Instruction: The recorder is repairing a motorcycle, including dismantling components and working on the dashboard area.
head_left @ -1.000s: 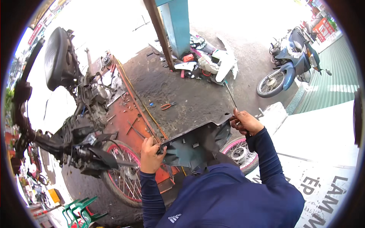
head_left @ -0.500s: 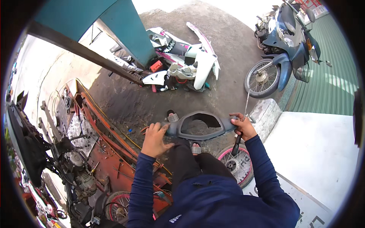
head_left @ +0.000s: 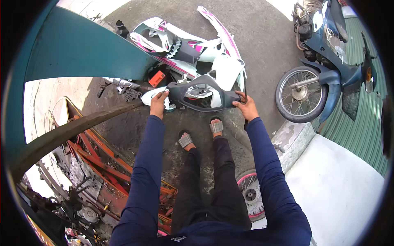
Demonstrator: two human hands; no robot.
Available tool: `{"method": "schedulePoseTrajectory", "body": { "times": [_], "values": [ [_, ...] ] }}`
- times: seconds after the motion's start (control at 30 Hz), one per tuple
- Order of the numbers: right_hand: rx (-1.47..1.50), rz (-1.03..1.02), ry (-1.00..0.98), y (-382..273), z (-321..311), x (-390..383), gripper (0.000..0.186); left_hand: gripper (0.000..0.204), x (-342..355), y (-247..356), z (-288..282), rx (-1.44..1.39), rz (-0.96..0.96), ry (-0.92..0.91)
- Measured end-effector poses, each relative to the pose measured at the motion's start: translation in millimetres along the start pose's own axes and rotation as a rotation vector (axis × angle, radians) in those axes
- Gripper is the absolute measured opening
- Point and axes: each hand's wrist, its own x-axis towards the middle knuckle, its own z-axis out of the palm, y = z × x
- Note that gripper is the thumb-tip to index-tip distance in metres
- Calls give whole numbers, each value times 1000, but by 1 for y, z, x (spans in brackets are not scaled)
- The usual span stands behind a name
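Both hands are engaged on one dark grey panel [head_left: 203, 109], a curved piece with a large central opening. The left hand [head_left: 159, 103] has its grip closed on the panel's left end; the right hand [head_left: 247, 109] has its grip closed on the right end. A dark handle [head_left: 246, 125] shows partly below the right hand. The panel is in front of the person, seen over white and pink body panels [head_left: 229, 65] on the ground; contact between them cannot be determined. A small orange-red box [head_left: 156, 78] lies just beyond the left hand. A blue motorcycle [head_left: 334, 67] stands to the right, well apart. A spoked wheel with a pink rim [head_left: 260, 213] sits beside the right forearm. An orange-red metal frame [head_left: 98, 152] occupies the lower left.
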Motion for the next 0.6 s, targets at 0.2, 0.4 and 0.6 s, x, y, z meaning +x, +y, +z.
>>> {"method": "schedulePoseTrajectory", "body": {
  "times": [0.2, 0.4, 0.6],
  "values": [
    [-339, 30, 21, 91, 6, 153, 52, 39, 140, -25, 30, 90, 41, 140],
    [-562, 63, 26, 142, 22, 208, 53, 40, 196, -68, 47, 74, 154, 223],
    [-700, -2, 33, 152, 41, 206, 60, 33, 158, -97, 33, -375, 45, 388]
  ]
}}
